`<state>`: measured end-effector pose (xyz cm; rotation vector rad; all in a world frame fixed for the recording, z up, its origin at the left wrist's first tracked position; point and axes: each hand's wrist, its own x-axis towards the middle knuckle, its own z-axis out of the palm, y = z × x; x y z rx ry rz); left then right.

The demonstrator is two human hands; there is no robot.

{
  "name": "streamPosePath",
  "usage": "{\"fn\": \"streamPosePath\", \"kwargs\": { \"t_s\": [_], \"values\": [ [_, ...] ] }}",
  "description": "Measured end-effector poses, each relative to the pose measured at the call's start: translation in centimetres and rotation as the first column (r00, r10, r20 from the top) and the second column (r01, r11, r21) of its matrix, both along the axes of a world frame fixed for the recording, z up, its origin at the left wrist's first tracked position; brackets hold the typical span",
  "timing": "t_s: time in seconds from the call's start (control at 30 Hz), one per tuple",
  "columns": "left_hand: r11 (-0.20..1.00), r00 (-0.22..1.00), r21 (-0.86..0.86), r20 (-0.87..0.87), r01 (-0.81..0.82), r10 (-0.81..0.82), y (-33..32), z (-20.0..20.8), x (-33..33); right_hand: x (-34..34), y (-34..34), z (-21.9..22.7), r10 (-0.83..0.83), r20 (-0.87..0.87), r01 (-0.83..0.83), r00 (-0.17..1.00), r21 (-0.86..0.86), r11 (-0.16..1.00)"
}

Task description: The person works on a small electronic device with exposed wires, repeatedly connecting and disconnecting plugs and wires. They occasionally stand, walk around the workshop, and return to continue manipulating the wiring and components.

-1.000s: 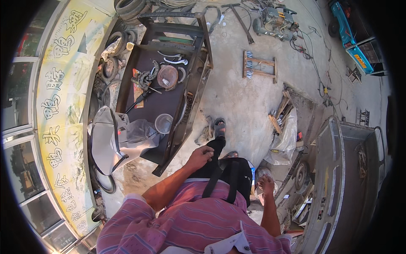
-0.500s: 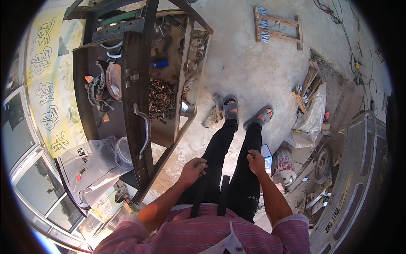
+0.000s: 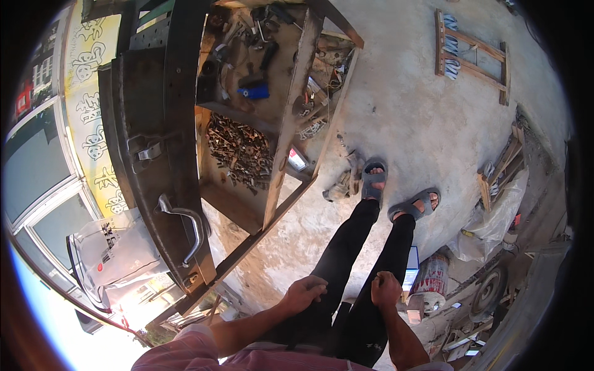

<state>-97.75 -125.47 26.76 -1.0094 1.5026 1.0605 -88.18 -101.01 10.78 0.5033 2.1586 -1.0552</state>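
My left hand point(image 3: 304, 292) hangs in front of my dark trousers with its fingers curled in and the thumb pressed against them. My right hand point(image 3: 386, 289) is closed too, over my right thigh. Anything inside either hand is hidden from this view. Neither touches the metal workbench point(image 3: 162, 179) on the left, which is the nearest large thing to my left hand. A curved metal handle point(image 3: 193, 234) sticks out from its side. On its lower shelf lies a heap of rusty bolts and small metal parts point(image 3: 240, 149), with a blue tool point(image 3: 253, 92) beyond it.
Far right, a wooden frame point(image 3: 475, 52) lies on the concrete floor point(image 3: 396, 99). Crumpled gloves or rags point(image 3: 341, 185) lie beside my sandals point(image 3: 374, 179). Right of me stand a red-and-white bucket point(image 3: 431, 278), a wheel point(image 3: 489, 293) and plastic sheeting with wood scraps point(image 3: 479, 238).
The view has shifted, so my feet, both hands and the floor items appear lower and farther right. The bench's top surface has mostly left sight. Both hands stay curled.
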Motion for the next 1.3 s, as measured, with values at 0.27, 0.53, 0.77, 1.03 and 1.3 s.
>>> {"fn": "streamPosePath", "kwargs": {
  "t_s": [0.27,0.53,0.77,1.03,1.3],
  "values": [
    [0.997,0.997,-0.001,0.034,-0.076,0.076,-0.2,-0.1,-0.2,-1.1,0.1,-0.2,0.018,-0.027,-0.019,0.999,-0.043,0.999],
    [0.995,0.992,-0.015,0.077,-0.101,0.102,-1.9,-0.5,-0.2,-2.5,-0.1,-0.1,0.046,-0.048,-0.047,0.998,-0.023,0.999],
    [0.987,0.987,-0.035,0.030,-0.155,0.156,-2.3,-0.4,-3.0,-2.4,-0.7,-0.2,0.049,-0.036,-0.049,0.998,-0.001,0.999],
    [0.935,0.561,0.129,-0.770,-0.329,0.303,-0.9,-3.5,-20.4,-2.2,-0.7,-0.2,0.062,-0.018,-0.062,0.998,0.000,0.998],
    [0.935,0.206,-0.029,-0.977,-0.354,0.047,-3.3,-8.1,-38.4,-2.3,0.1,-0.1,0.053,-0.016,-0.053,0.998,0.019,0.998]
  ]
}}
